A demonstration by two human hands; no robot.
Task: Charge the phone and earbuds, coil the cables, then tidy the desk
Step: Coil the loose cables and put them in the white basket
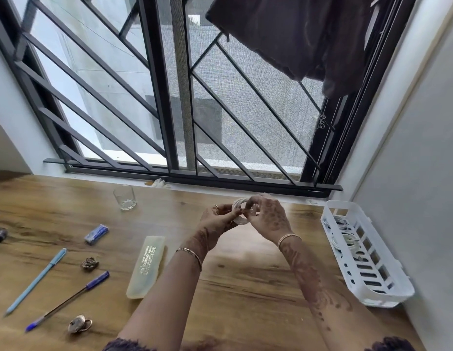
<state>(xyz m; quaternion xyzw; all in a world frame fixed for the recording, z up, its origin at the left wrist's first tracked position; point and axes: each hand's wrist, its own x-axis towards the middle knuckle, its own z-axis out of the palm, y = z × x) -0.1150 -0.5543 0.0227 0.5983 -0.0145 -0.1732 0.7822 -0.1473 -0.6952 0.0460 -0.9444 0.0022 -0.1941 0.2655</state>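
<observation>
A white cable wound into a small coil is held above the wooden desk, near the window sill. My left hand pinches the coil's left side. My right hand grips its right side, fingers curled over the loops. Part of the coil is hidden by my fingers. A white slotted basket stands at the right against the wall, with other coiled white cables inside its far end. No phone or earbuds show.
On the desk's left lie a clear glass, a small blue box, a light blue pen, a dark blue pen, a translucent case, a small brown clip and a metal padlock. A barred window is behind.
</observation>
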